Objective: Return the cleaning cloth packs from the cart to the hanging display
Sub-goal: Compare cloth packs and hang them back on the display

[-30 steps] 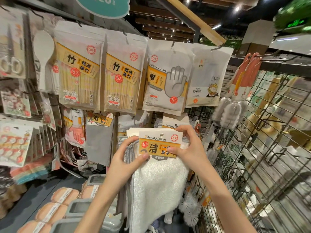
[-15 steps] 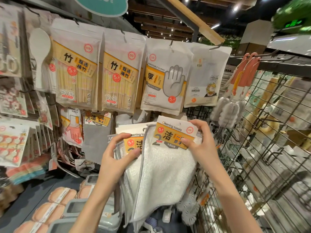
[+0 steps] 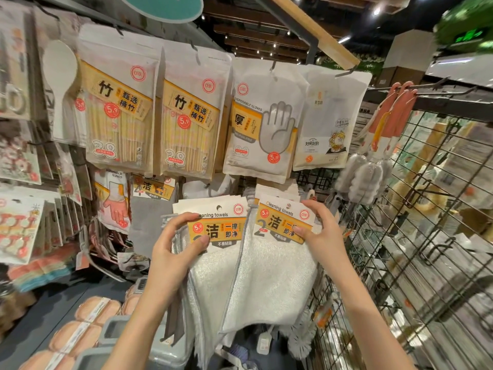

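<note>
The two packs have slid apart since the earlier frame and now sit side by side.

The left hand [image 3: 173, 252] pinches the left pack [image 3: 216, 231] by its card, thumb on front. The right hand [image 3: 324, 233] pinches the right pack [image 3: 284, 222] the same way. Each pack is a white fluffy cloth under an orange card. I think this is the hanging step: next, the card's small hole must slip onto a hook, which I cannot see behind the fingers [image 3: 310, 205].

Glove pouch [image 3: 264, 124] perhaps crowds above.
</note>
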The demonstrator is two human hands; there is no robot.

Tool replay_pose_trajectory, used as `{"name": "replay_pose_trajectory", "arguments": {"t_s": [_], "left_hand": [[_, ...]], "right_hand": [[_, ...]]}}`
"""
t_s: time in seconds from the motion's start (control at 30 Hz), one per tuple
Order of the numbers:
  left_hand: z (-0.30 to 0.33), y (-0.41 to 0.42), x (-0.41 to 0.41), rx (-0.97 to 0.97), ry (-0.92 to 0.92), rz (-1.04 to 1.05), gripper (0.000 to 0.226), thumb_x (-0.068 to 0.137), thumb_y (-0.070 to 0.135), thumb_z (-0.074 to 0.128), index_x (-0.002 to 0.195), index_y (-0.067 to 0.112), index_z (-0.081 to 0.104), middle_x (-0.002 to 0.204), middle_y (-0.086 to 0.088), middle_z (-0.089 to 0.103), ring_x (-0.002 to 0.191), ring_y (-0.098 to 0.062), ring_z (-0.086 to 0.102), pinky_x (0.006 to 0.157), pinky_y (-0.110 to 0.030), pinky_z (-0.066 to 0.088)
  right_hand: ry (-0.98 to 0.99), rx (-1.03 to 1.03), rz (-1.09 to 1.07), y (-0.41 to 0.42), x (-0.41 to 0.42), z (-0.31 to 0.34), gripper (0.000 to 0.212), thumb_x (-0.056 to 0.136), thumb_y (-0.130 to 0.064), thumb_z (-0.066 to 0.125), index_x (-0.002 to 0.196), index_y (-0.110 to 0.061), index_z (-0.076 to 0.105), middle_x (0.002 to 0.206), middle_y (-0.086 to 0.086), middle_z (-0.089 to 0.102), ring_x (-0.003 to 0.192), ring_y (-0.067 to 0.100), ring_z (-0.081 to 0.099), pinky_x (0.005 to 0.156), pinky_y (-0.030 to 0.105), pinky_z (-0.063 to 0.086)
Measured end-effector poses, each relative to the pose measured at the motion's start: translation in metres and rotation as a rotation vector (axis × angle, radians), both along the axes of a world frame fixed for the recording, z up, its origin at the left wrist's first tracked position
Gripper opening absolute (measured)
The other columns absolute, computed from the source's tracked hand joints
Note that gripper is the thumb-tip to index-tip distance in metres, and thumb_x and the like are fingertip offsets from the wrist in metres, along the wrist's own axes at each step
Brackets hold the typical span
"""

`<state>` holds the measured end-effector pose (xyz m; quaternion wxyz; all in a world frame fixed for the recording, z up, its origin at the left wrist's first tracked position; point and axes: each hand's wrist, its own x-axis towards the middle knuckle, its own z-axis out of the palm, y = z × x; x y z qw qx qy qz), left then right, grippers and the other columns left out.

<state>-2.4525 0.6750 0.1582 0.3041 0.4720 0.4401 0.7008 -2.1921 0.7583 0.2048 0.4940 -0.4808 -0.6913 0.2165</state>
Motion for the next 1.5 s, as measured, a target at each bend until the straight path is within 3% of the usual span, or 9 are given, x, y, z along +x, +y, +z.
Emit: {"name": "replay_pose_trajectory", "arguments": {"t_s": [0.1,0.27,0.43,0.67,0.83,0.97,1.1,1.37,1.5], "left_hand": [[-0.002,-0.001,-0.005,0.024,0.009,-0.008,0.039,0.078,0.007,0.072,0.098,0.040,0.069,0.110,0.016,0.066,0.105,-0.012,0.063,0.071,-0.020,0.055],[-0.006,0.001,-0.015,0.009,-0.019,0.053,0.027,0.080,0.002,0.070,0.084,0.028,0.070,0.098,0.008,0.068,0.089,-0.014,0.065,0.073,-0.027,0.057],[-0.001,0.000,-0.020,0.013,-0.024,0.083,0.027,0.080,0.000,0.070,0.080,0.027,0.067,0.090,0.015,0.069,0.074,-0.003,0.065,0.065,-0.017,0.055],[0.000,-0.002,-0.021,-0.007,-0.061,0.105,0.022,0.080,0.000,0.070,0.082,0.021,0.067,0.089,0.006,0.069,0.069,-0.010,0.065,0.062,-0.015,0.053],[-0.002,0.001,-0.018,-0.019,-0.062,0.098,0.019,0.079,0.000,0.070,0.082,0.019,0.067,0.092,0.004,0.068,0.072,-0.011,0.065,0.063,-0.015,0.054],[-0.002,0.003,-0.015,-0.024,-0.058,0.084,0.020,0.079,-0.002,0.070,0.083,0.017,0.067,0.095,-0.001,0.068,0.072,-0.009,0.066,0.064,-0.016,0.055],[-0.003,0.004,-0.013,-0.024,-0.064,0.068,0.020,0.079,-0.002,0.070,0.081,0.019,0.067,0.095,0.001,0.068,0.073,-0.008,0.067,0.064,-0.017,0.055],[-0.006,0.008,-0.012,-0.026,-0.047,0.056,0.022,0.078,0.002,0.072,0.079,0.024,0.068,0.094,0.006,0.070,0.072,-0.006,0.066,0.065,-0.016,0.055],[-0.007,0.009,-0.012,-0.021,-0.044,0.068,0.025,0.077,0.003,0.073,0.078,0.028,0.069,0.092,0.012,0.070,0.069,-0.005,0.066,0.063,-0.015,0.054]], "right_hand": [[0.020,-0.058,0.041,0.005,-0.002,-0.011,0.058,0.074,0.007,0.070,0.112,-0.034,0.054,0.122,-0.007,0.055,0.115,0.012,0.050,0.097,0.027,0.040],[0.041,-0.108,0.063,0.019,-0.002,-0.018,0.054,0.075,0.008,0.069,0.115,-0.025,0.053,0.116,-0.015,0.053,0.114,0.012,0.051,0.097,0.030,0.045],[0.044,-0.120,0.074,0.038,-0.003,-0.022,0.053,0.076,0.008,0.068,0.113,-0.026,0.053,0.125,-0.007,0.054,0.114,0.009,0.047,0.079,-0.003,0.036],[0.046,-0.115,0.044,0.063,-0.001,-0.027,0.050,0.076,0.010,0.066,0.111,-0.023,0.054,0.119,-0.002,0.055,0.110,0.014,0.048,0.072,0.000,0.039],[0.033,-0.154,-0.001,0.076,0.000,-0.031,0.050,0.077,0.008,0.066,0.114,-0.024,0.055,0.125,0.005,0.052,0.116,0.019,0.048,0.093,0.030,0.043],[0.031,-0.119,-0.034,0.078,-0.002,-0.033,0.051,0.078,0.004,0.068,0.116,-0.029,0.057,0.118,0.002,0.046,0.110,0.014,0.045,0.089,0.015,0.034],[0.063,-0.071,-0.070,0.080,-0.006,-0.037,0.049,0.079,0.007,0.066,0.120,-0.019,0.060,0.116,0.006,0.045,0.106,0.012,0.042,0.076,-0.009,0.027],[0.118,-0.040,-0.136,0.093,-0.016,-0.044,0.047,0.079,0.006,0.066,0.120,-0.018,0.061,0.114,0.006,0.042,0.104,0.012,0.043,0.075,-0.010,0.028],[0.114,-0.053,-0.152,0.101,-0.018,-0.043,0.047,0.080,0.003,0.067,0.120,-0.021,0.061,0.113,0.004,0.041,0.110,0.014,0.043,0.091,0.007,0.029]]}}
